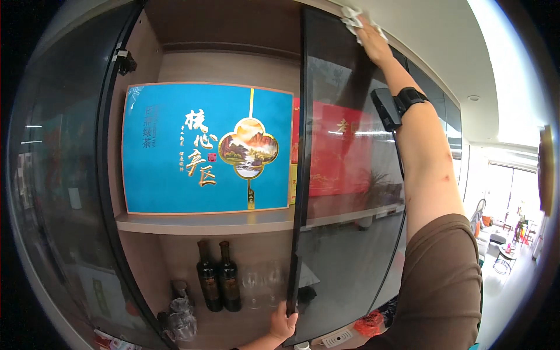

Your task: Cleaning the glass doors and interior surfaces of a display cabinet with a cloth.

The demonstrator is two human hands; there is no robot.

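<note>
Pressing a white cloth (350, 17) at the top of a dark glass door (344, 256), right hand (373, 44) is stretched high overhead. Cloth looks thin, crumpled, paper-like, loose folds, ragged edges. It sits at the door's upper edge, close to the pale ceiling trim (408, 26).

Cloth lies under the right fingers and bunches out past them on both sides, biggest bit to the left. Those fingers look extended, laid over it; can't tell if they also pinch it. Left hand (283, 325) is low down, fingers curled round the door's black edge near its bottom corner, gripping it, well apart from the cloth.

Door: smoky see-through glass, black frame, reflections; a red box (332, 157) shows through it. Right forearm has a black strap (410, 96) with a black device (385, 109), cable (388, 262) hanging down.

Left of the door, blue box (169, 175) stands upright on the shelf (204, 223). Below: two dark bottles (220, 286) side by side, clear stemmed glasses (252, 286) just beside them, plastic-wrapped item (184, 324) to their left.
</note>
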